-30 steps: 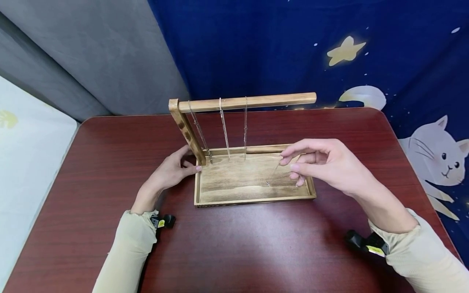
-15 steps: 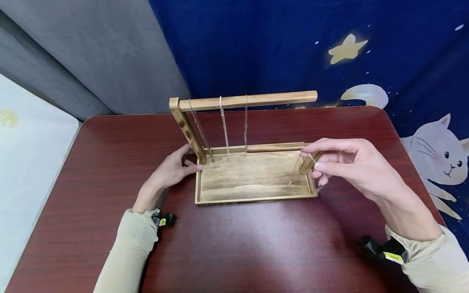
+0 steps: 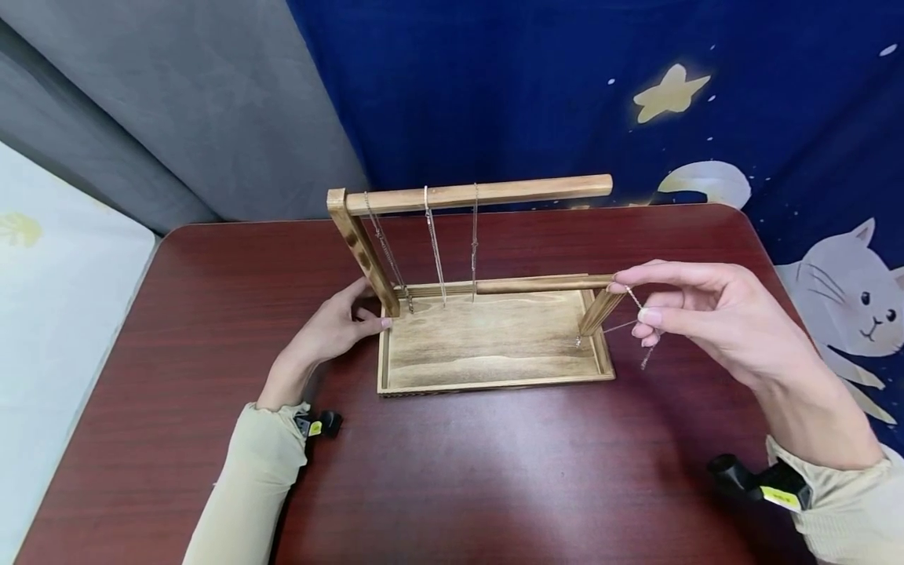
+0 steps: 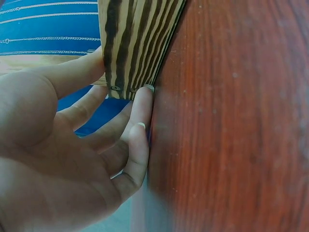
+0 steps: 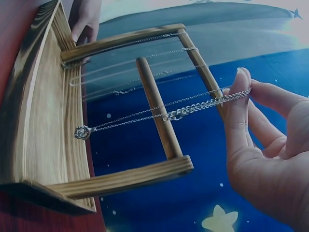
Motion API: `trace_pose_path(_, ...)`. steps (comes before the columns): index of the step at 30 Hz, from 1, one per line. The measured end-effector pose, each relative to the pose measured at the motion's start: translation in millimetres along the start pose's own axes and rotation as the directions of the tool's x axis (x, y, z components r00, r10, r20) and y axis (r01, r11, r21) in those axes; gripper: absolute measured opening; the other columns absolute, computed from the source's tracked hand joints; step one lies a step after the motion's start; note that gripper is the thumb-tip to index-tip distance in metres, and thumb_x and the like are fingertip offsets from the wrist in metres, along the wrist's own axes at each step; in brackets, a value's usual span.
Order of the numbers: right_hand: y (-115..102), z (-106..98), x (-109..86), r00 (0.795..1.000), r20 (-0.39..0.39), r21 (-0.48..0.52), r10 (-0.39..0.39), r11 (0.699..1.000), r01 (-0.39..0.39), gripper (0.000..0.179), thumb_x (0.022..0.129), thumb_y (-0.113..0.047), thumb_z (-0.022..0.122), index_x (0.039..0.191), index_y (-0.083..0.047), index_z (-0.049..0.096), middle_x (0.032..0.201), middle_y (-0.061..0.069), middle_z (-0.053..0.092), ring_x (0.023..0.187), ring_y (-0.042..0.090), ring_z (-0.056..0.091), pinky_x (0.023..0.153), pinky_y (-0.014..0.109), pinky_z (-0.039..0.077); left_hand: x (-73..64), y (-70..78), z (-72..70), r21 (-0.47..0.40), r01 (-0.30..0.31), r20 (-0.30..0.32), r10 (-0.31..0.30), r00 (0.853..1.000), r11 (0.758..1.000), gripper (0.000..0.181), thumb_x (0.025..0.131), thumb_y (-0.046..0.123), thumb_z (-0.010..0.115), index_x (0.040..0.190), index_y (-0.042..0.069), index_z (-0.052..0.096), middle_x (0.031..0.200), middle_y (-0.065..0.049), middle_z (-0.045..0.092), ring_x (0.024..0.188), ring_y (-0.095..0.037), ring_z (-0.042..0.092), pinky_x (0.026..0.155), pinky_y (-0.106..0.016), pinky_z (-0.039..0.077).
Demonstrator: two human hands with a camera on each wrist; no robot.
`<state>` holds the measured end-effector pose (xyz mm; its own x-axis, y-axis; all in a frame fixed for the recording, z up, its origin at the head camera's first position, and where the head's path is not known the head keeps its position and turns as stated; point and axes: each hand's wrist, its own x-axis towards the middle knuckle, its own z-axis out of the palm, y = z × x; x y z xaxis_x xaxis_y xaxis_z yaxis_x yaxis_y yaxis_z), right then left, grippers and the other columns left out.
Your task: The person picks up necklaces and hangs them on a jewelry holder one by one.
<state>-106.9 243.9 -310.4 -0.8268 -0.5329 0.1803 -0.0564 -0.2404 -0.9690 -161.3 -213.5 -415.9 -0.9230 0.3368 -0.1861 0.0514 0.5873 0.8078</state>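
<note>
A wooden jewelry stand [image 3: 494,337] has a tray base, a tall left post with an upper bar [image 3: 537,189], and a short right post [image 3: 600,310] with a lower bar [image 3: 537,285]. My left hand [image 3: 332,326] holds the tray's left end, thumb on its rim beside the tall post. Thumb and index finger of my right hand [image 3: 720,322] pinch a silver necklace [image 5: 198,106] near the lower bar's free right end. Its chain runs past the short post, and a sparkling pendant [image 5: 82,132] dangles from it. In the head view, the thin chain is hard to follow.
Three necklaces hang from the upper bar: one near the tall post [image 3: 384,247], a middle one [image 3: 433,243], and another [image 3: 474,243] further right. The dark red table [image 3: 480,471] surrounds the stand. Blue and grey curtains hang behind.
My right hand has moved right with the necklace, from over the tray to the short post's right side; the pendant has swung right too. The left hand has stayed on the stand.
</note>
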Motion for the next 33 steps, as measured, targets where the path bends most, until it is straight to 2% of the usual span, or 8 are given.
trace_pose_path(3, -2.2, -2.5, -4.0, 1.000, -0.023, -0.003, -0.001, 1.000, 0.001, 0.046, 0.087, 0.032, 0.044, 0.128, 0.015, 0.055, 0.124, 0.019, 0.065, 0.079, 0.021, 0.071, 0.070, 0.032, 0.058, -0.4, -1.1, 0.5, -0.007, 0.009, 0.002, -0.009, 1.000, 1.000, 0.063, 0.094, 0.019, 0.071, 0.149, 0.011, 0.040, 0.132, -0.011, 0.056, 0.091, -0.020, 0.064, 0.079, -0.032, 0.048)
trace_pose_path(12, -4.5, -13.1, -11.1, 0.998, -0.045, 0.082, -0.050, 0.995, 0.054, 0.052, 0.087, 0.035, 0.037, 0.134, 0.017, 0.049, 0.129, 0.020, 0.062, 0.083, 0.025, 0.071, 0.074, 0.031, 0.057, -2.4, -2.6, 0.4, -0.025, 0.008, 0.011, -0.008, 1.000, 1.000, 0.061, 0.095, 0.017, 0.070, 0.147, 0.010, 0.041, 0.134, -0.013, 0.055, 0.093, -0.022, 0.067, 0.080, -0.033, 0.049)
trace_pose_path(17, -8.7, -14.6, -14.5, 0.993, -0.111, 0.033, -0.049, 0.998, 0.053, 0.049, 0.088, 0.033, 0.039, 0.134, 0.018, 0.048, 0.129, 0.021, 0.062, 0.080, 0.025, 0.071, 0.074, 0.030, 0.056, -1.2, -1.3, 1.4, -0.011, 0.000, 0.011, 0.001, 1.000, 1.000, 0.056, 0.095, 0.018, 0.071, 0.144, 0.012, 0.045, 0.131, -0.011, 0.056, 0.090, -0.020, 0.064, 0.077, -0.031, 0.049)
trace_pose_path(22, -13.4, -13.6, -14.4, 0.983, -0.177, -0.008, -0.055, 0.998, 0.055, 0.046, 0.088, 0.032, 0.042, 0.133, 0.021, 0.046, 0.128, 0.023, 0.062, 0.078, 0.026, 0.070, 0.070, 0.030, 0.056, -1.9, -1.0, 1.3, -0.007, -0.012, 0.004, 0.012, 1.000, 1.000, 0.052, 0.094, 0.016, 0.071, 0.141, 0.011, 0.048, 0.129, -0.012, 0.057, 0.089, -0.020, 0.063, 0.079, -0.032, 0.048)
trace_pose_path(28, -18.6, -15.0, -12.4, 0.976, -0.206, -0.007, -0.067, 0.998, 0.067, 0.047, 0.087, 0.032, 0.042, 0.133, 0.023, 0.044, 0.128, 0.026, 0.060, 0.076, 0.026, 0.071, 0.068, 0.031, 0.057, -2.1, -0.4, 0.8, -0.020, -0.012, 0.003, 0.012, 1.000, 1.000, 0.052, 0.094, 0.016, 0.071, 0.141, 0.011, 0.048, 0.130, -0.013, 0.057, 0.089, -0.022, 0.064, 0.080, -0.034, 0.048)
trace_pose_path(33, -23.1, -16.7, -10.1, 0.967, -0.245, -0.045, -0.065, 0.997, 0.056, 0.047, 0.087, 0.031, 0.044, 0.133, 0.021, 0.045, 0.127, 0.022, 0.062, 0.073, 0.024, 0.070, 0.065, 0.030, 0.056, -3.2, 0.0, 0.6, -0.015, -0.009, -0.005, 0.009, 1.000, 1.000, 0.050, 0.094, 0.016, 0.071, 0.138, 0.013, 0.050, 0.130, -0.010, 0.058, 0.089, -0.021, 0.064, 0.080, -0.035, 0.048)
